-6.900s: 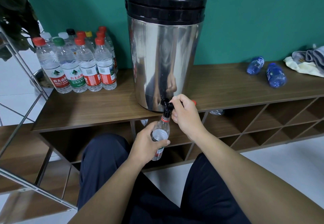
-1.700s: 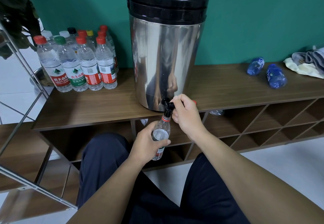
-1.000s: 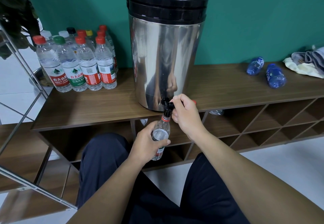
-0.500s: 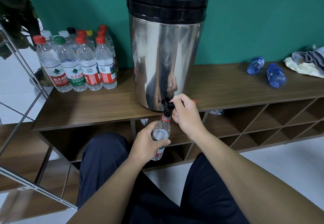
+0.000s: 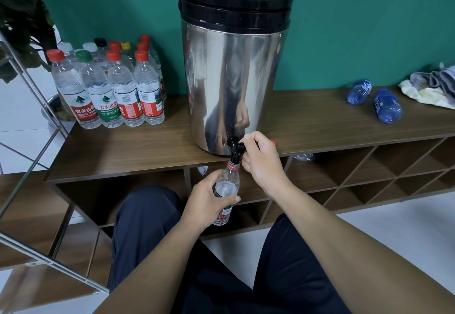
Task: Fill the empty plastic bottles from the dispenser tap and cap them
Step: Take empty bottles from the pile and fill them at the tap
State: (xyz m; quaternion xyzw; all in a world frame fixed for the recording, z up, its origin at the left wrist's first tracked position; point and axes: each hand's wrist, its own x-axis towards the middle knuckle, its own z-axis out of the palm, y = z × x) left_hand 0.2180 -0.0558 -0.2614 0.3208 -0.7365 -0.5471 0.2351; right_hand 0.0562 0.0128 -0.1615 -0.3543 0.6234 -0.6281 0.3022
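Left hand point(image 5: 205, 201) fingers wrapped round clear bottle point(image 5: 226, 190), held upright, long axis vertical, mouth directly under black tap point(image 5: 235, 150) of steel dispenser point(image 5: 234, 80). Right hand point(image 5: 261, 160) fingers curled on tap lever, red cap point(image 5: 272, 142) seemingly tucked in.

Bare forearms, no sleeves in sight, no watch or rings showing on the left hand point(image 5: 209, 200) or the right hand point(image 5: 262, 160). Dark navy trousers point(image 5: 147, 227) on both legs, plain fabric, softly creased at the knees.
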